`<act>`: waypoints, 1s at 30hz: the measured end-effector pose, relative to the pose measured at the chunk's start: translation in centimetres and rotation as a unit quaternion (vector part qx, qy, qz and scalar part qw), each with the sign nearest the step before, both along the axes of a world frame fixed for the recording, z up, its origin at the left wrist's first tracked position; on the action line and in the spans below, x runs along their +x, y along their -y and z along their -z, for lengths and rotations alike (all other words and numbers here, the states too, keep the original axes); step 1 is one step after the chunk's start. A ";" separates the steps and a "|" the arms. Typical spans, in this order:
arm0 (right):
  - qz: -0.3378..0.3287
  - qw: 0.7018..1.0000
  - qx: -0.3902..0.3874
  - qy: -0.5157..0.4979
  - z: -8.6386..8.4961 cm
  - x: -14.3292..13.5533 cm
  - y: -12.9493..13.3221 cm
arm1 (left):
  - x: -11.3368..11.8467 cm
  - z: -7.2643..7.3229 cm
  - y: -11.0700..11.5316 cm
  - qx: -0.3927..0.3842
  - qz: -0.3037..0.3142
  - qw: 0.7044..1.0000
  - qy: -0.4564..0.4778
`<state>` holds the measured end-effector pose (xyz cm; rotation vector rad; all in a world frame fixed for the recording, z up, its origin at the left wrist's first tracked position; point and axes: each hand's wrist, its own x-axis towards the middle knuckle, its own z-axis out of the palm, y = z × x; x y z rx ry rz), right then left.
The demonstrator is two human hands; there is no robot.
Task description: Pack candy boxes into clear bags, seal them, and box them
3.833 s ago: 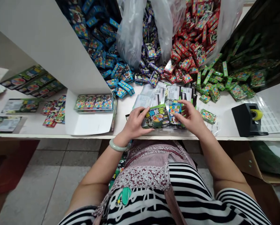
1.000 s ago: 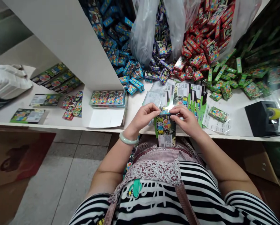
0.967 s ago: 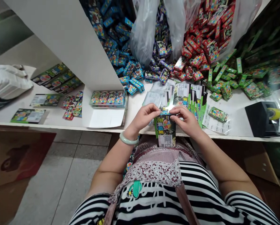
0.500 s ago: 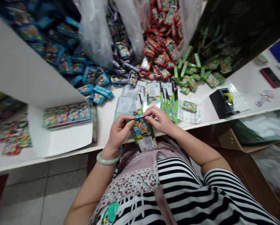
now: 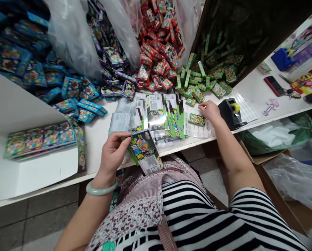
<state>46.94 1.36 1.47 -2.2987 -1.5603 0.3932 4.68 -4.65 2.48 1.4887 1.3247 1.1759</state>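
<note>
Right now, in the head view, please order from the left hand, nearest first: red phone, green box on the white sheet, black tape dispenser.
1. Green box: right of the left hand.
2. Black tape dispenser: farther right.
3. Red phone: farthest right, higher in the picture.

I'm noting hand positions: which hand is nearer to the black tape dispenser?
Right. The right hand is just beside the black tape dispenser; the left hand is farther off, beyond the spread cards, holding a dark printed card.
</note>
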 end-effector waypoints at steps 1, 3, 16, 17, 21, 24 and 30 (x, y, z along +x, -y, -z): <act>-0.002 1.000 -0.013 0.007 0.3 0.0 -0.3 | 0.2 -0.1 0.0 0.000 0.007 1.000 -0.001; -0.001 1.000 -0.017 -0.018 0.9 -0.4 -0.7 | 0.4 -0.4 -0.1 -0.005 0.018 1.000 -0.003; -0.108 0.908 0.089 -0.395 -5.0 -4.9 3.3 | 1.2 -0.7 0.0 0.023 0.041 0.998 0.031; -0.167 0.896 0.074 -0.406 -6.2 -7.1 3.7 | 1.4 -0.9 0.0 0.029 0.047 0.998 0.033; -0.338 0.850 0.009 -0.404 -9.7 -16.1 4.2 | 1.8 -1.4 0.2 0.031 0.074 0.996 0.038; -0.395 0.839 -0.014 -0.374 -9.7 -20.3 3.3 | 1.6 -1.7 0.4 0.037 0.087 0.995 0.044; -0.380 0.856 -0.057 -0.344 -8.2 -21.8 1.6 | 1.0 -1.7 0.3 0.038 0.100 0.992 0.059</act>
